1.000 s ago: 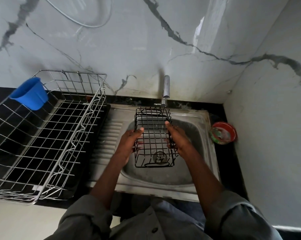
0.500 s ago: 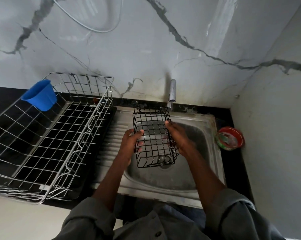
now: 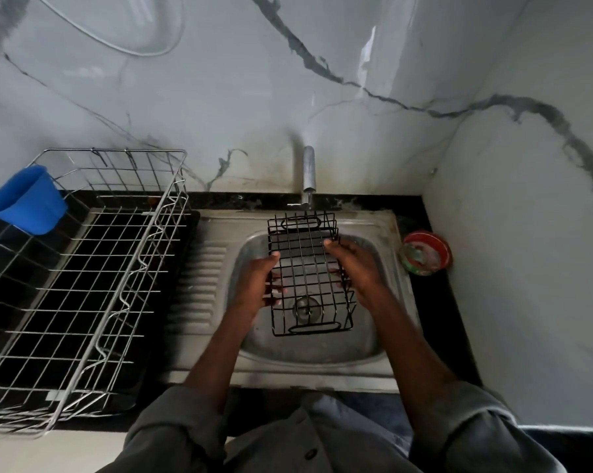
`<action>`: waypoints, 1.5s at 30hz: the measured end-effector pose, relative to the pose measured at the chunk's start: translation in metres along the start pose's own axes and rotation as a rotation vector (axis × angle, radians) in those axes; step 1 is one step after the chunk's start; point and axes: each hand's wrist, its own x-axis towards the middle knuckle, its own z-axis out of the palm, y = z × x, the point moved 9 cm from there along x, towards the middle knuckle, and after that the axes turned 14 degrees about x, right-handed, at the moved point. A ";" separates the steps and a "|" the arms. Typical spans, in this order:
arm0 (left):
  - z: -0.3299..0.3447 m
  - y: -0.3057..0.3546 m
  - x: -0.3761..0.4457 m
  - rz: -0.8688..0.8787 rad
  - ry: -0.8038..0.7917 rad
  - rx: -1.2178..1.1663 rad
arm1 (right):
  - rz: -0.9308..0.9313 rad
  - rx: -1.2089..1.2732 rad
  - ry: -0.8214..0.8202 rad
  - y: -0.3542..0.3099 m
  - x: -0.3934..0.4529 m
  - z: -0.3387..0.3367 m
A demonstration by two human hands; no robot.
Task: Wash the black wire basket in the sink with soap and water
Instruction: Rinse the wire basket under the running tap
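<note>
I see the sink [image 3: 383,343] set into the desk [image 3: 435,319], against the back wall, with the tap [image 3: 308,172] behind it over its far rim. The wire basket [image 3: 308,274] sits above the sink bowl, over the drain [image 3: 305,307], its far end just below the tap. My left hand [image 3: 259,285] is on its left side and my right hand [image 3: 354,264] on its right. Left of the sink, on the desk, stands a wire dish rack [image 3: 83,285], with a cup [image 3: 25,199] at its far left corner. Right of the sink, near the side wall, a small bowl [image 3: 426,252] rests on the desk.
</note>
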 end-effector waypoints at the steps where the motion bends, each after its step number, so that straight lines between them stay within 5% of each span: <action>1: 0.002 0.001 0.000 0.003 -0.007 -0.008 | -0.008 0.001 0.010 -0.002 0.000 -0.003; 45: 0.047 0.028 -0.016 0.007 -0.129 0.033 | 0.073 0.134 0.275 0.002 -0.006 -0.061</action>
